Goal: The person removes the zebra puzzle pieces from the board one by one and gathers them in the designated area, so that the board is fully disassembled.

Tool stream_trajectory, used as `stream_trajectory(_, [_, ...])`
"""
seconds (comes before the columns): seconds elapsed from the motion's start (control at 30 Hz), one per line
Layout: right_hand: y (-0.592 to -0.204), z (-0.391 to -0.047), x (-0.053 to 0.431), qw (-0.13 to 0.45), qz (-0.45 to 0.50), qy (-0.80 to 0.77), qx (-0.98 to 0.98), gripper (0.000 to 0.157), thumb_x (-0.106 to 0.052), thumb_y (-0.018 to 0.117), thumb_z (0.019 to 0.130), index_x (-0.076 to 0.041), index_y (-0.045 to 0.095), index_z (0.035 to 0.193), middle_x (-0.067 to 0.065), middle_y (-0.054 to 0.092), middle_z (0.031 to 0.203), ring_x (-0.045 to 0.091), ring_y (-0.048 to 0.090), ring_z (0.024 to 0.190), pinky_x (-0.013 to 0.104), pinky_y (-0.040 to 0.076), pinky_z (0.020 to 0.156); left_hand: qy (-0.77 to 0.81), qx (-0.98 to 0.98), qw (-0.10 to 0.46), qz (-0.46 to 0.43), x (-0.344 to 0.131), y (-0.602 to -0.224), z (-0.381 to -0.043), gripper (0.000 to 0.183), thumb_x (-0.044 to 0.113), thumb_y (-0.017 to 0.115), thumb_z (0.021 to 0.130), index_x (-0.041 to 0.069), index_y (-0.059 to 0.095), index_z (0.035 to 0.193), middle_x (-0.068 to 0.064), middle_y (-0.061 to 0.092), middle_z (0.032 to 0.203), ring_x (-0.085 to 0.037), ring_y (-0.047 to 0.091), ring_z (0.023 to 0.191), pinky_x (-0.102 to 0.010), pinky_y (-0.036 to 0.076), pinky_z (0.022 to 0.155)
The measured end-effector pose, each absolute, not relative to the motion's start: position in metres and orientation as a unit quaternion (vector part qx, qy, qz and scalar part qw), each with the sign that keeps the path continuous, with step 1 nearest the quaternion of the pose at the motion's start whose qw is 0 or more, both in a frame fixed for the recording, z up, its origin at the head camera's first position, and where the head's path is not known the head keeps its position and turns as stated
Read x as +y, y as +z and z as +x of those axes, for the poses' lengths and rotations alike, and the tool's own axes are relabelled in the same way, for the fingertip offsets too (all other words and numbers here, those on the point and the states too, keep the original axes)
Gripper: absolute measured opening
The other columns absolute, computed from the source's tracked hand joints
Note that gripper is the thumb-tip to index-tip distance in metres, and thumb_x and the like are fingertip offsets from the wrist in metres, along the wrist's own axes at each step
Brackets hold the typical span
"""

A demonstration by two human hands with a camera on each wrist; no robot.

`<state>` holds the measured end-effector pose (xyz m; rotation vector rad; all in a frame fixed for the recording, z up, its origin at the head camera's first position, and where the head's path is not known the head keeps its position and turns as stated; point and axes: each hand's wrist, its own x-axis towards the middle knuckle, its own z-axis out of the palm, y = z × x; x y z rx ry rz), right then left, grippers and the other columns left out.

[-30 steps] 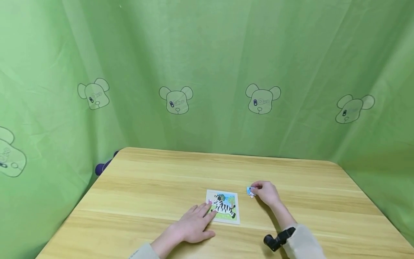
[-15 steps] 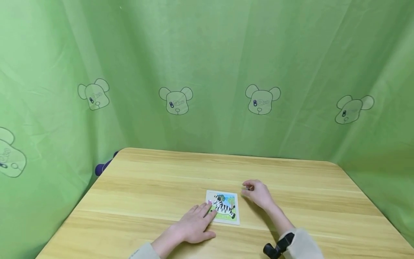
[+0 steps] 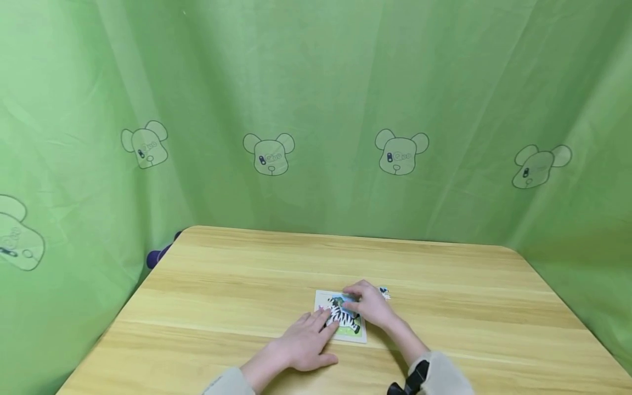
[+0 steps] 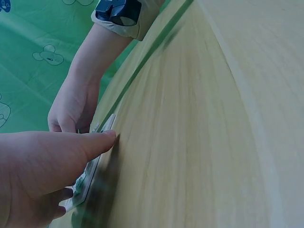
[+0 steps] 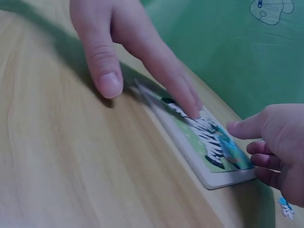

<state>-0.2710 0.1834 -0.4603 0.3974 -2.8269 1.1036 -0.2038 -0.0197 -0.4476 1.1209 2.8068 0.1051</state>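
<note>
A square zebra jigsaw puzzle (image 3: pixel 348 336) in a white-rimmed tray lies on the table. My left hand (image 3: pixel 306 343) rests with straight, spread fingers on its lower left part; in the right wrist view this hand (image 5: pixel 137 38) spans the near edge. Over the puzzle's upper right corner, my right hand (image 3: pixel 373 306) has curled fingers and the thumb set about a blue-green puzzle piece (image 5: pixel 232 148), which looks slightly tilted. Fingertip contact there is partly hidden. A loose puzzle piece (image 3: pixel 384 293), blue, black and white, lies on the table just beyond the right hand.
The wooden table (image 3: pixel 222 285) has rounded far corners. A green curtain (image 3: pixel 316 82) printed with bear heads hangs behind it and at the sides. Something purple (image 3: pixel 155 258) shows past the table's left edge. A black wrist camera (image 3: pixel 412 381) sits on my right forearm.
My right hand has let go of the loose piece, which stays on the table, and moved left onto the puzzle's upper right corner. The left hand has shifted slightly to the right.
</note>
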Motion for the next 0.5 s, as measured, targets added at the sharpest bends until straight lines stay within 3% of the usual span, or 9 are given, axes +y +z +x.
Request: stream_trajectory(0.5, [-0.4580,-0.2683,0.1808,0.046,0.199,0.248,-0.947,0.028,-0.016,0.074,0.078,-0.005,0.069,0.104,0.000,0.053,0.096,0.021,0.050,0.093,0.043,0.043,0.085,0.025,0.926,0.063,0.371,-0.0189,-0.4485,-0.2036,0.071,0.057,0.042,0.090,0.014,0.031,0.145,-0.012,0.020,0.152,-0.024,0.017,0.139,-0.041,0.020,0.111])
